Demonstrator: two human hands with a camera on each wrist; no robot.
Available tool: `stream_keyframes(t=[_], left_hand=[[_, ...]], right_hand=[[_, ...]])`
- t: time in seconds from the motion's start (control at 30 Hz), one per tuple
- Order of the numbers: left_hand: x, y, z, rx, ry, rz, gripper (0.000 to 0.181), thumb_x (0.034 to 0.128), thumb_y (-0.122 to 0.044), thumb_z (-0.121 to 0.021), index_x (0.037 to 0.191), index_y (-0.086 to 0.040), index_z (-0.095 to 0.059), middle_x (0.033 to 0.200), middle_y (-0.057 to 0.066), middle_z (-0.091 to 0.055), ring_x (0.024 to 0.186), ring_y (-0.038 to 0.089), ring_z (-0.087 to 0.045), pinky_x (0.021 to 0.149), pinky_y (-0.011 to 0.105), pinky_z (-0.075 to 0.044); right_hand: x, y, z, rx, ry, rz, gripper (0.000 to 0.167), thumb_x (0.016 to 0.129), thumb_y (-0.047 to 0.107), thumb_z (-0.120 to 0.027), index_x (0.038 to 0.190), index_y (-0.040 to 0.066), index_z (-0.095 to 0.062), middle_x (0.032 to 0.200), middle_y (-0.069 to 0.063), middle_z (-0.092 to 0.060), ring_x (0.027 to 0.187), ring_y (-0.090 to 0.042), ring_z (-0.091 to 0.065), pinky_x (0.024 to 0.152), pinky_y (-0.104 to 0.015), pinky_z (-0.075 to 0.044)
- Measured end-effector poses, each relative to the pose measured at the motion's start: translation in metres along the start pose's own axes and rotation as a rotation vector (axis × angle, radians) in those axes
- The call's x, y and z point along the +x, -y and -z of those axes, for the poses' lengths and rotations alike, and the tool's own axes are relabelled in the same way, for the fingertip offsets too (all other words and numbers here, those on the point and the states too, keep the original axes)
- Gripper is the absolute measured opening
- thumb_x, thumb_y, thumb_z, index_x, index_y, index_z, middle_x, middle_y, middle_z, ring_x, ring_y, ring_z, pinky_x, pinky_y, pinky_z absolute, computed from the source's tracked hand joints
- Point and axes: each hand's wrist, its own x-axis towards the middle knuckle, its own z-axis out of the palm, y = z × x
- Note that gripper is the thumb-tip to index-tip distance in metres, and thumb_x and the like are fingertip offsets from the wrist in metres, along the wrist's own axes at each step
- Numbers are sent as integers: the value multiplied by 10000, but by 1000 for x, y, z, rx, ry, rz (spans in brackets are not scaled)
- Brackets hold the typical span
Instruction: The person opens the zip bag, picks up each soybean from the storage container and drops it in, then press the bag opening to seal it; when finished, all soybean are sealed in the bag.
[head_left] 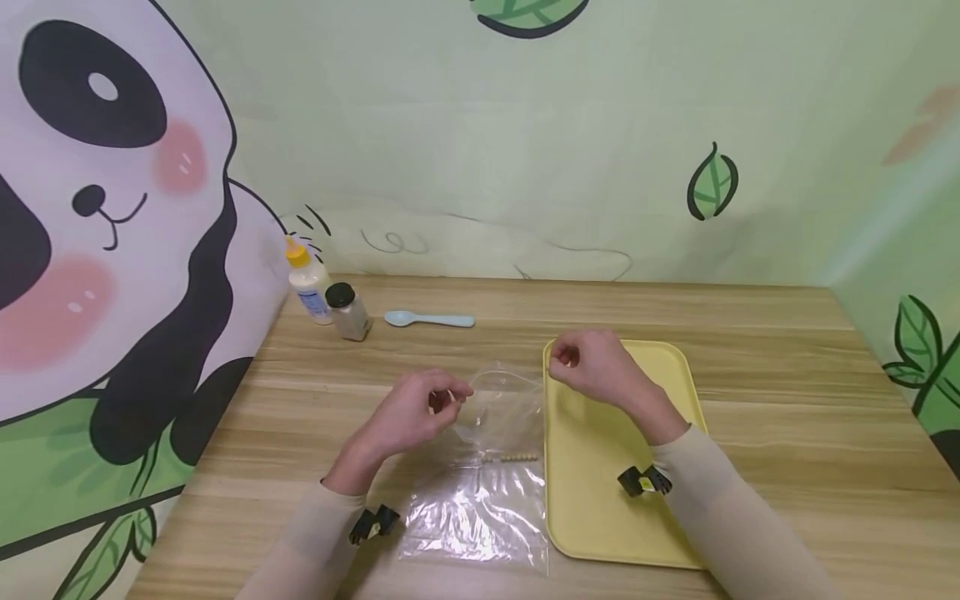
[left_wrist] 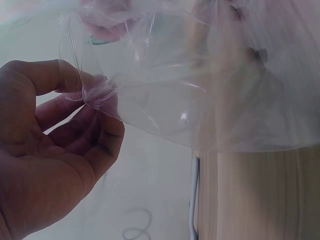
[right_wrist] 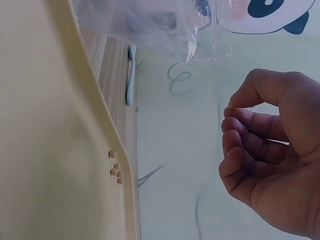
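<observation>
Head: clear plastic bag beside yellow tray. Left wrist: left hand pinches rim; film probably light, limp, slippery, best held by edge. Right wrist: right hand curled, whether gripping anything unclear; tan bead-like pieces near tray edge.

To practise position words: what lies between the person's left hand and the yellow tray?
The clear plastic bag and small pale beads lie between the left hand and yellow tray, in the head view.
</observation>
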Motion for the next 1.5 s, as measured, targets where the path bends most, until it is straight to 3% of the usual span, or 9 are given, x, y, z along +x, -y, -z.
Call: stream_keyframes(t=[0.9,1.23,1.5], left_hand=[[0,1,-1,29,-2,-17,218,832,13,-629,1034,2,-711,919,124,-710,731,100,-604,670,201,-552],[1,-1,1,21,9,-28,223,832,16,-626,1039,10,-707,923,136,-708,728,105,-602,661,204,-550],[1,-2,0,23,2,-20,221,826,23,-628,1030,4,-712,913,122,-708,728,107,-602,659,204,-550]], right_hand=[[-1,33,-2,73,-78,202,60,795,109,-628,801,101,-687,745,21,-636,678,-139,-569,597,-222,-488],[1,39,-11,110,-83,286,79,788,78,-625,812,77,-700,743,3,-658,668,-101,-577,599,-209,-520],[0,45,-17,121,-44,298,71,791,80,-639,834,84,-695,770,10,-658,690,-96,-574,616,-222,-529]])
